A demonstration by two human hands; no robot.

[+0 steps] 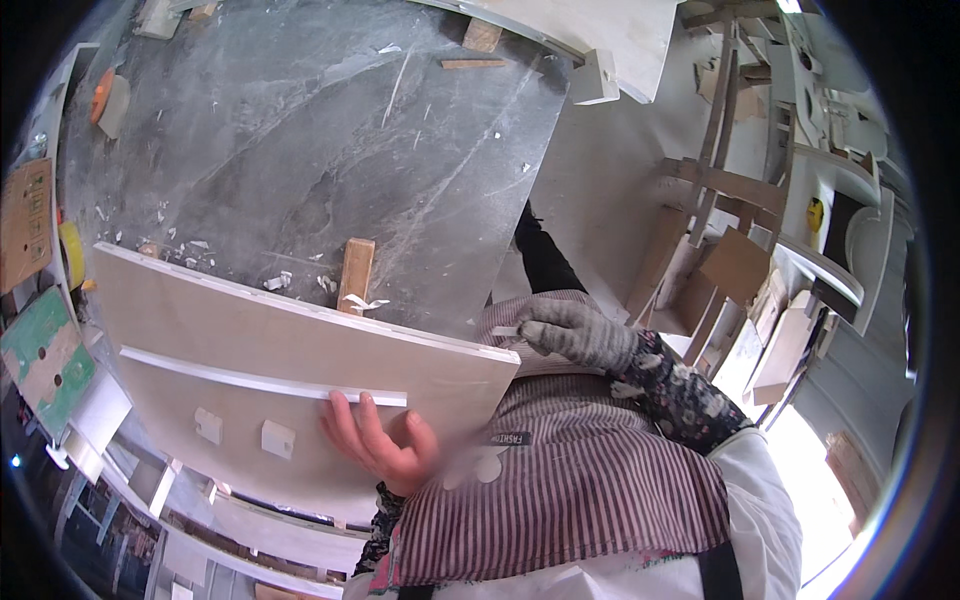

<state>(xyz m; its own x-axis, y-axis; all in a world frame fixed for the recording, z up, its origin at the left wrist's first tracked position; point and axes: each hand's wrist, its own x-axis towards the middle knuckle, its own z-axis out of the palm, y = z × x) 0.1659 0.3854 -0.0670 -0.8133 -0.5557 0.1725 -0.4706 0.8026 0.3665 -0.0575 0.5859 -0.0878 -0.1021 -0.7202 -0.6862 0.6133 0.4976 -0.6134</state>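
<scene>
A large pale panel (250, 310) lies tilted along the near edge of the grey table. My left hand (380, 440), bare, rests on the panel with fingers stretched out; the fingertips touch the right end of a raised white strip (230, 378). Two small whitish blocks (277, 439) sit on the panel below that strip. In a grey glove, my right hand (580, 335) is closed beside the panel's right corner, pinching a small flat pale piece (505, 331). How far that piece runs under the fingers is hidden.
White scraps (278, 281) and a wooden block (357, 275) lie on the grey table (330, 150) behind the panel. An orange-handled scraper (110, 103) is at the far left. Another pale panel (610, 35) overhangs the far right corner. Wooden framing (715, 180) stands at right.
</scene>
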